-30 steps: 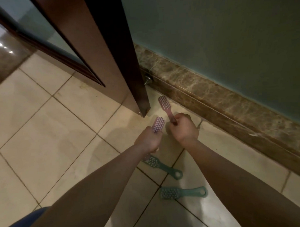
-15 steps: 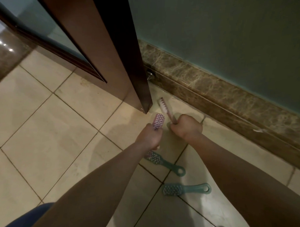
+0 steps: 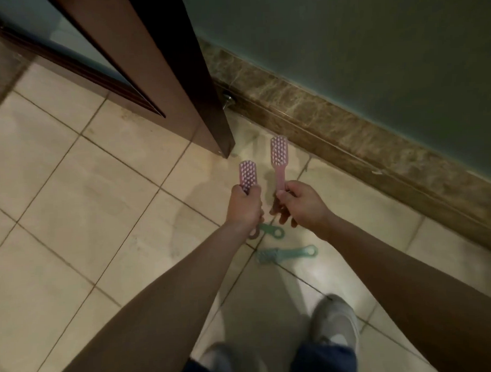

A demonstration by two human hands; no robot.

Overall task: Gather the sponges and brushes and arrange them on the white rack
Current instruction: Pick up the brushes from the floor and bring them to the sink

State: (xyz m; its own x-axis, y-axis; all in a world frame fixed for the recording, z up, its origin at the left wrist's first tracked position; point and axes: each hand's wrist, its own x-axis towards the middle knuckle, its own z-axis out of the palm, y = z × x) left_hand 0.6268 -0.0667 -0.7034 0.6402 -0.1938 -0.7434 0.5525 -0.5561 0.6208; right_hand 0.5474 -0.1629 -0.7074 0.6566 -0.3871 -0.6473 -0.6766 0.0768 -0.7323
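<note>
My left hand grips a pink brush by its handle, bristle head pointing up; the handle's ring shows below my wrist. A second pink brush is pinched at its handle by my right hand, head also up. Both brushes are held in the air above the floor. Two teal brushes lie on the tiles below my hands: one partly hidden by my left wrist, the other fully visible with its ring end to the right. No white rack or sponge is in view.
A dark brown door stands open just ahead on the left, its lower corner close to the brushes. A marble skirting runs along the green wall on the right, with a metal door stop. My grey shoes stand on beige tiles.
Both hands have risen from the floor with the pink brushes. The view has pulled up and back, so my shoes now show.
</note>
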